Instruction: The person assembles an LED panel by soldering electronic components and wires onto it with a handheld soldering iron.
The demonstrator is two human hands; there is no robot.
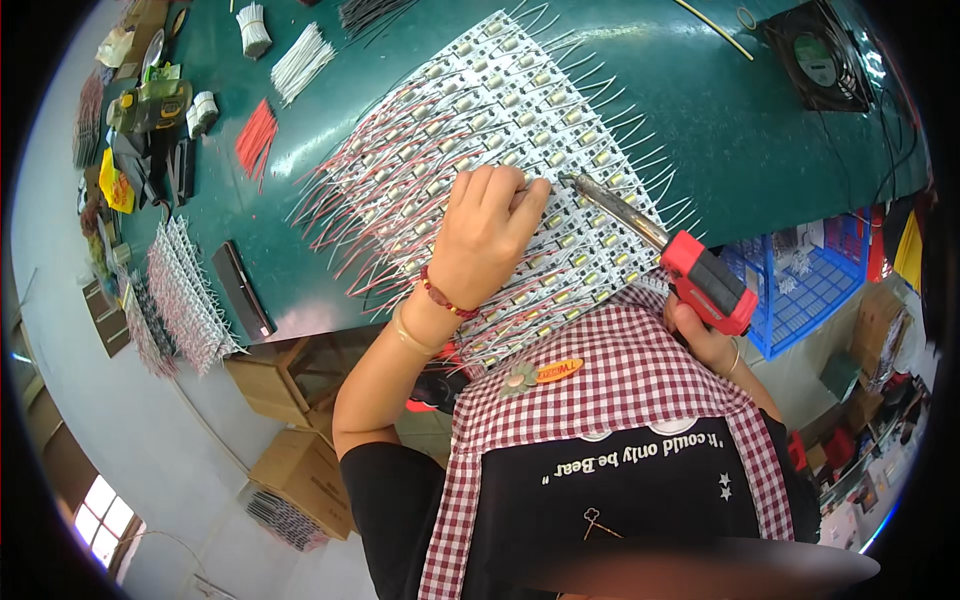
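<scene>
My left hand (487, 232) rests with its fingers curled on a large panel of white light strips (480, 110) with red and white wires, pinching something small near its fingertips that I cannot make out. My right hand (705, 335) grips the red handle of a soldering iron (690, 265). The iron's metal tip points at the strips just beside my left fingertips. The panel lies on a green table (700, 110). A red-checked apron covers my chest below.
Bundles of white wires (300, 60) and red wires (256, 135) lie at the table's left. A second wired panel (185, 295) sits at the left edge. A black fan (818, 55) is at the far right. A blue crate (815, 285) and cardboard boxes (300, 465) stand below.
</scene>
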